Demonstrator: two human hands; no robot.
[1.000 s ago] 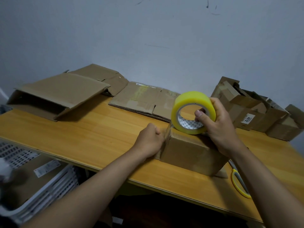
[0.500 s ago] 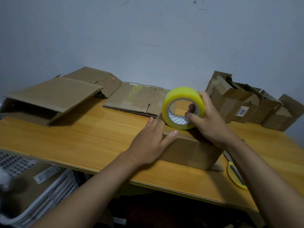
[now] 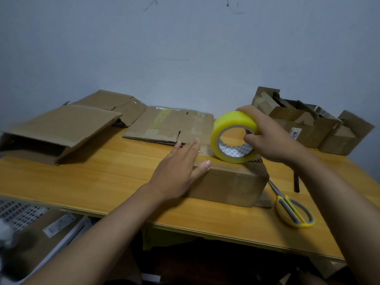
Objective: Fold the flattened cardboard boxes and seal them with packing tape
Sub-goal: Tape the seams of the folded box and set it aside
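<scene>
A small folded cardboard box stands on the wooden table near its front edge. My left hand lies flat with straight fingers over the box's left top edge. My right hand grips a yellow roll of packing tape, thumb through its core, and holds it upright on the box's top. Flattened cardboard boxes lie farther back, beside a larger half-open box on the left.
Yellow-handled scissors lie on the table right of the box. A pile of small boxes sits at the back right against the wall. Below the table's left edge stands a white plastic crate holding cardboard.
My left hand went from a fist against the box's left side to flat fingers over its top edge. The tape roll shifted slightly right along the box's top.
</scene>
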